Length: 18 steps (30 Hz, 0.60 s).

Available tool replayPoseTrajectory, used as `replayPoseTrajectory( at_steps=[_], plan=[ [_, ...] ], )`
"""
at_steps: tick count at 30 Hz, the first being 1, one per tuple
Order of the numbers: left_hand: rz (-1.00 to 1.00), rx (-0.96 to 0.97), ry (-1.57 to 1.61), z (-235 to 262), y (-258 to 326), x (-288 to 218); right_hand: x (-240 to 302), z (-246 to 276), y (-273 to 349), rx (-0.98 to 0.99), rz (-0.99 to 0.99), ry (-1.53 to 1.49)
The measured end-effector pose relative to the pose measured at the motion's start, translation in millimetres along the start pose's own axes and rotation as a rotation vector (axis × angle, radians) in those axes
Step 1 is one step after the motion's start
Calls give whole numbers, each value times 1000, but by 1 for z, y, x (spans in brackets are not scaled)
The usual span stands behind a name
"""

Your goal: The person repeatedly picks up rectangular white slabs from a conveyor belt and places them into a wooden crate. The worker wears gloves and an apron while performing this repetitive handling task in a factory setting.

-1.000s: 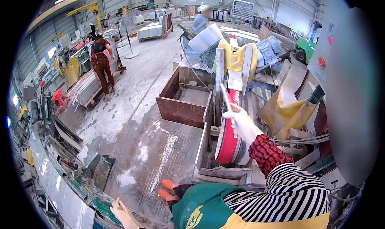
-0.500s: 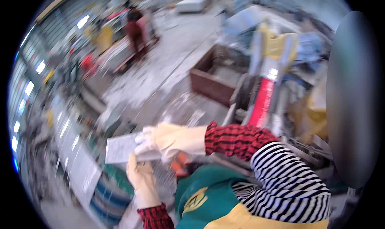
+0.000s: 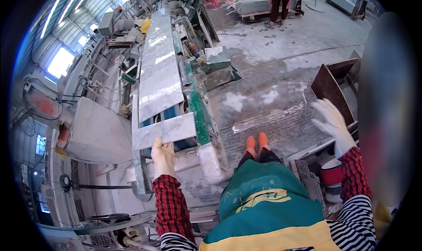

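Observation:
A white marble strip [image 3: 160, 131] with grey veining lies crosswise over the near end of a roller conveyor. My left hand [image 3: 163, 156], in a cream glove, grips the strip's near edge, its fingertips against the stone. Just beyond it, longer polished marble slabs [image 3: 161, 86] lie in a row along the conveyor. Well off to the right, my right hand [image 3: 330, 119], gloved too, is raised with its fingers spread and nothing in them. It is nearest to a brown open box [image 3: 329, 90] on the floor.
A green conveyor rail [image 3: 198, 112] runs to the right of the slabs, ending in a plastic-wrapped corner [image 3: 212, 162]. Machinery with a belt and pulley [image 3: 65, 182] stands at left. A red bucket [image 3: 332, 174] sits below my right forearm. Another person [image 3: 279, 5] stands far back.
Both hands were on the marble strip; my right hand has let go and moved off to the right, opening. The strip now rests across the conveyor, and the view has turned toward it.

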<state>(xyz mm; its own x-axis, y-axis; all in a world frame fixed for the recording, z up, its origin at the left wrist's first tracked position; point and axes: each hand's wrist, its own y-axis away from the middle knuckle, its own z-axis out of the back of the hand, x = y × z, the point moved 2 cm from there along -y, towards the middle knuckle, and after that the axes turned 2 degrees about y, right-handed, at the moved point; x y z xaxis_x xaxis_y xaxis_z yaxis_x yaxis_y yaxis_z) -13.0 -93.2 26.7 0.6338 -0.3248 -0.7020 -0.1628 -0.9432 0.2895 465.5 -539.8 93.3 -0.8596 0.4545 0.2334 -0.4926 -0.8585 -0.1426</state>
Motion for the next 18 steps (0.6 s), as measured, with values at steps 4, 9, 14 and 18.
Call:
replayPoseTrajectory(
  at_steps=[4, 9, 14, 18],
  plan=[
    [19, -98, -11, 1, -40, 6, -86, 23, 96, -59, -382, 267],
    [11, -131, 21, -3, -82, 21, -167, 25, 223, -197, -784, 507],
    [46, -189, 24, 5, -110, 30, -213, -24, 301, -277, -912, 368],
    [67, -147, 0, 6, -119, 27, -211, -46, 299, -265, -1018, 442]
  ],
)
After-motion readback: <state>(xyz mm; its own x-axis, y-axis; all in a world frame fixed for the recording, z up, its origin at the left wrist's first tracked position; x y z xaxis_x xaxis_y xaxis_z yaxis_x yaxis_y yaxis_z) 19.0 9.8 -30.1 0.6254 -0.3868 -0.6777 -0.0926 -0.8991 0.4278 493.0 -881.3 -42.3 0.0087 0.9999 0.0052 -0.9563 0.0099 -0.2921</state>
